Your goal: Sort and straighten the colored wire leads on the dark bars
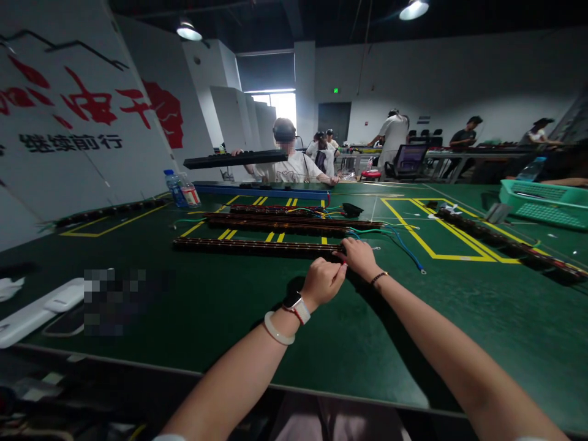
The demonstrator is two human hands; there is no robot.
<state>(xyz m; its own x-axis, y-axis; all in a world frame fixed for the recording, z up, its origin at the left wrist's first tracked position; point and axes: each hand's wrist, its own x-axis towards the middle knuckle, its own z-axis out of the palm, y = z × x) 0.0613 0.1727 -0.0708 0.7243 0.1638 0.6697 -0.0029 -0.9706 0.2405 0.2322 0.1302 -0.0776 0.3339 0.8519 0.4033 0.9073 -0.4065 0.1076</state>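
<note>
A long dark strip (257, 247) with a row of small light spots lies across the green table in front of me. My left hand (323, 283) is closed near its right end, thumb and finger pinched by a tiny red bit (343, 263) too small to name. Beside it, my right hand (361, 257) bends its fingers over the strip's right end; what they grip is hidden. Behind lie more dark strips (294, 224), with a blue wire (408, 250) ending in a metal ring lug and green wires (374, 231) trailing right.
Across the table a person (298, 165) lifts a long black bar (234, 159). Bottles (177, 188) stand at the back left, a green basket (542, 205) at the right. More wired strips (505, 239) lie right. A white device (43, 309) rests near the front left edge.
</note>
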